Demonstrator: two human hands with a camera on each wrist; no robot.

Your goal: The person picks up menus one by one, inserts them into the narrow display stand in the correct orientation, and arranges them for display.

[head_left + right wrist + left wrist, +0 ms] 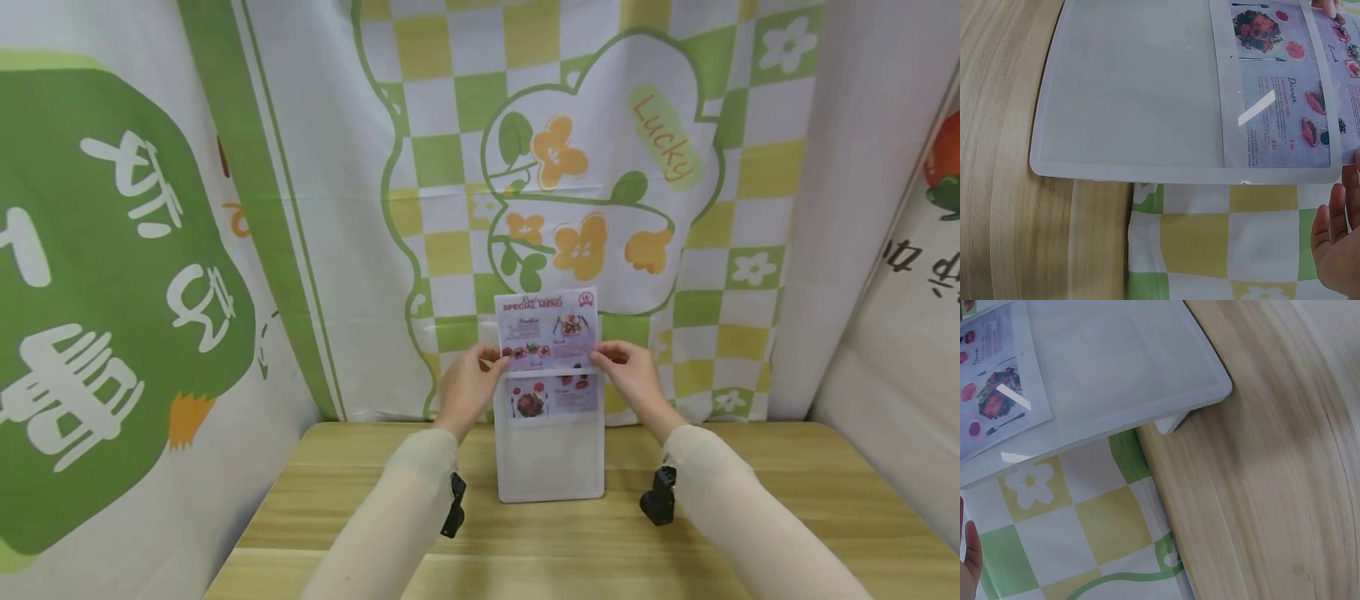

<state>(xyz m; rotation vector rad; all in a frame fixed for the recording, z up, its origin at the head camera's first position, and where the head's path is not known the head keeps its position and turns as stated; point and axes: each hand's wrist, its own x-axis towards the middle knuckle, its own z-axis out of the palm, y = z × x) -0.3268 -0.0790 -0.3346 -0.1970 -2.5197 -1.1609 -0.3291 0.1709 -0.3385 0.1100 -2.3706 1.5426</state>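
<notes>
A printed menu sheet (546,329) headed "SPECIAL MENU" sits partly inside a white-framed clear display holder (551,462), its upper part sticking out above the holder's top edge. My left hand (470,385) pinches the sheet's left edge and my right hand (632,379) pinches its right edge. In the right wrist view the sheet's lower part (1282,94) shows behind the clear panel, and the fingers of the right hand (1341,244) are at the sheet's side. The left wrist view catches only a bit of the left hand (969,562) beside the holder (1129,356), which stands on a small foot.
The holder stands on a wooden table (360,500) near its back edge. Behind hangs a green, yellow and white checked cloth (442,108) with flowers. Printed cloth (90,250) also hangs at the left. A black wrist camera (660,496) is strapped on each forearm.
</notes>
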